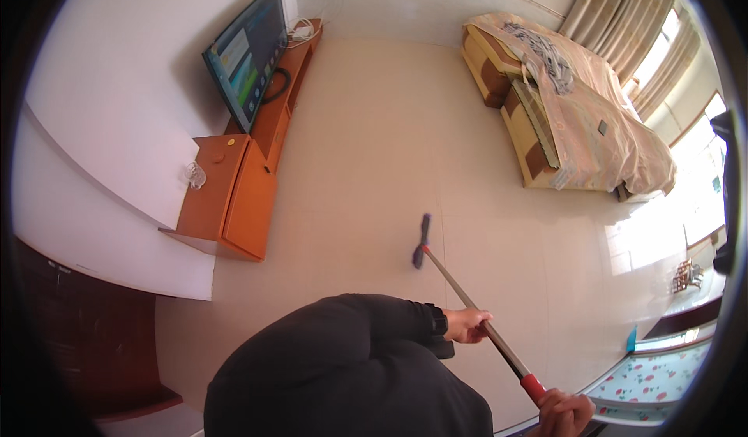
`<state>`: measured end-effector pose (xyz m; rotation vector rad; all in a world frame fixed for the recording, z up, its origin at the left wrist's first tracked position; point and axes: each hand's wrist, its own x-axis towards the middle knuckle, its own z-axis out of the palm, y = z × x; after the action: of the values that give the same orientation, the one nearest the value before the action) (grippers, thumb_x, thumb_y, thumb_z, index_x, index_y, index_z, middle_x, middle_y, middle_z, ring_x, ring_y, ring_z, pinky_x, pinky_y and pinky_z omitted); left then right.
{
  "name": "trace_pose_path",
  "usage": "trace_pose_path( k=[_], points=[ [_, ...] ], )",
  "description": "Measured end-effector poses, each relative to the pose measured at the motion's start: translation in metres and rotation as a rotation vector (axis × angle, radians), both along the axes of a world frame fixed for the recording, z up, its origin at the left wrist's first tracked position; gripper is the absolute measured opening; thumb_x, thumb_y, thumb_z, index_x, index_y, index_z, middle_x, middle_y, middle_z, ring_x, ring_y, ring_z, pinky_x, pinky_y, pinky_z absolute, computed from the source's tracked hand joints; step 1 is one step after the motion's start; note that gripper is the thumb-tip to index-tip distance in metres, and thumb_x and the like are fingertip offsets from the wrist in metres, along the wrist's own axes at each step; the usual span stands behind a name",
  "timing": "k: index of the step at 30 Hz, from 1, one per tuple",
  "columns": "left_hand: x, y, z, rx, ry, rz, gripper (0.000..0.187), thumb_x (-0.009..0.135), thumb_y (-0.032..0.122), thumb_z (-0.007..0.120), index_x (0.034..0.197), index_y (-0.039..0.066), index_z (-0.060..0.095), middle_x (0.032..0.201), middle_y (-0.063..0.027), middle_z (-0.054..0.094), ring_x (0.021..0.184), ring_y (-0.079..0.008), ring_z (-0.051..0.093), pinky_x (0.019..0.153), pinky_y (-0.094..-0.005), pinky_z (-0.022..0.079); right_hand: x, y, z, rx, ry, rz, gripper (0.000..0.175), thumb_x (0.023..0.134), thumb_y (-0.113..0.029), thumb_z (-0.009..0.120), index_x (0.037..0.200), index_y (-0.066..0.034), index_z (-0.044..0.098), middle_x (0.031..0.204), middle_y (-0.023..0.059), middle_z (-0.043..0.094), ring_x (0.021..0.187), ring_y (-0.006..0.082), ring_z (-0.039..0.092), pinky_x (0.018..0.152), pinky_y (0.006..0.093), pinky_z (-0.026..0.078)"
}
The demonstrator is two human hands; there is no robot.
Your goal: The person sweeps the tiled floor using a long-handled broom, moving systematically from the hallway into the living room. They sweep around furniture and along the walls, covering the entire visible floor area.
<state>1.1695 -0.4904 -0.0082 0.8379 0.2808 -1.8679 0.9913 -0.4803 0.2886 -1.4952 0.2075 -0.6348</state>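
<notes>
My left hand [467, 325] is closed around the middle of a metal pole [453, 282], its wrist wearing a dark band. Lower right, my right hand [564, 415] grips the same pole's upper end, just past a red sleeve [532, 388]. The pole slants down to a narrow dark mop or broom head [422, 241] with purplish edges and a red joint. That head rests on the beige tiled floor [362, 203] ahead of me; slight blur hides whether it has bristles or cloth.
Left stand an orange-brown cabinet [248, 203] with a glass [196, 175] on top and a lit television [248, 57] on a low unit. A cloth-covered sofa [584, 121] is at upper right. A flower-patterned surface [648, 378] lies lower right, a dark red door [87, 332] lower left.
</notes>
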Motion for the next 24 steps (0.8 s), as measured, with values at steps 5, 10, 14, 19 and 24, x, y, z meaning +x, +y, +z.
trace_pose_path(
  k=[5, 10, 14, 19, 24],
  points=[
    [0.113, 0.025, -0.037, 0.066, -0.173, 0.389, 0.013, 0.081, 0.021, 0.053, 0.075, 0.01, 0.052, 0.066, -0.0033, 0.056, 0.054, -0.0155, 0.053, 0.047, -0.028, 0.045, 0.083, -0.071, -0.077, 0.063, -0.099, 0.047, 0.02, 0.087, -0.008, 0.041, 0.068, -0.0055, 0.042, 0.036, -0.0012, 0.03, 0.032, 0.0091, 0.027, 0.06, 0.0327, 0.041],
    [0.245, 0.108, -0.078, 0.272, -0.365, 0.529, 0.009, 0.08, 0.014, 0.05, 0.079, 0.005, 0.049, 0.067, -0.0081, 0.052, 0.057, -0.019, 0.053, 0.048, -0.0307, 0.046, 0.216, -0.079, -0.148, 0.332, 0.162, 0.22, 0.016, 0.082, -0.003, 0.048, 0.074, 0.0058, 0.059, 0.047, 0.0034, 0.046, 0.042, 0.009, 0.04, 0.048, 0.0232, 0.038],
    [0.327, 0.159, -0.102, 0.277, -0.25, 0.657, 0.011, 0.078, 0.012, 0.052, 0.083, 0.003, 0.05, 0.071, -0.0085, 0.052, 0.064, -0.0184, 0.054, 0.053, -0.0296, 0.046, 0.336, -0.063, -0.178, 0.394, 0.441, 0.444, 0.015, 0.084, -0.003, 0.048, 0.079, 0.005, 0.06, 0.052, 0.0037, 0.049, 0.044, 0.0084, 0.04, 0.05, 0.0223, 0.036],
    [0.402, 0.149, -0.139, 0.49, -0.177, 0.798, 0.008, 0.078, 0.014, 0.048, 0.076, 0.006, 0.048, 0.063, -0.0102, 0.048, 0.051, -0.0214, 0.048, 0.046, -0.0338, 0.043, 0.439, -0.069, -0.178, 0.366, 0.506, 0.441, 0.014, 0.084, -0.003, 0.049, 0.078, 0.0048, 0.058, 0.053, 0.003, 0.048, 0.045, 0.0076, 0.039, 0.051, 0.021, 0.036],
    [0.422, 0.073, -0.153, 0.423, -0.186, 0.459, 0.015, 0.081, 0.021, 0.048, 0.081, 0.007, 0.051, 0.069, -0.008, 0.053, 0.057, -0.018, 0.053, 0.045, -0.0303, 0.044, 0.443, -0.112, -0.145, 0.415, 0.373, 0.081, 0.017, 0.083, -0.001, 0.047, 0.069, 0.005, 0.054, 0.049, 0.0027, 0.045, 0.046, 0.0093, 0.041, 0.051, 0.021, 0.037]
  ],
)
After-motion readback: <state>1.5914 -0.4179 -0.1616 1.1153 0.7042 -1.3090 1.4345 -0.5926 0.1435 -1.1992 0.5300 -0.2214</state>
